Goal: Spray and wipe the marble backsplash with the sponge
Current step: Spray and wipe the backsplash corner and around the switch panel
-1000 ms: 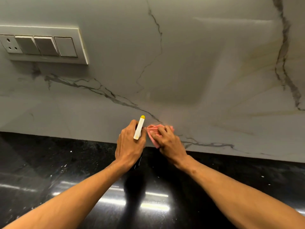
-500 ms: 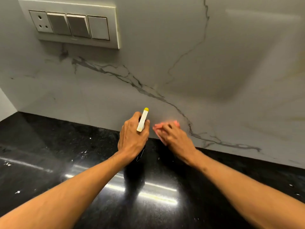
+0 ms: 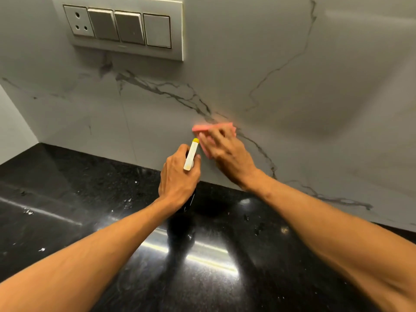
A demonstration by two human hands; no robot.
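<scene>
Head view looks down over both forearms at a glossy black countertop (image 3: 78,217) where it meets the marble backsplash (image 3: 326,104), which is grey-white with dark veins running diagonally across it. The right hand (image 3: 229,157) has its fingers spread out flat on a pink sponge (image 3: 210,127), pushing it against the marble low down, right on one of the dark veins and not far above the countertop. That hand is a bit blurred, so I can't tell what the thumb is doing. Just beside it on the left, the left hand (image 3: 177,180) is wrapped around the neck of a spray bottle (image 3: 191,155). The bottle has a white head with a yellow tip aimed up toward the wall, and its dark body pokes out under the fist. The tip sits close to the sponge's lower left corner but doesn't seem to touch it. Up at the top left there's a switch plate (image 3: 126,30) set in the marble, with a three-pin socket (image 3: 78,21) on its left end and three rocker switches next to it. The countertop has little white specks scattered on it, and bright streaks of light reflect off it between the arms.
</scene>
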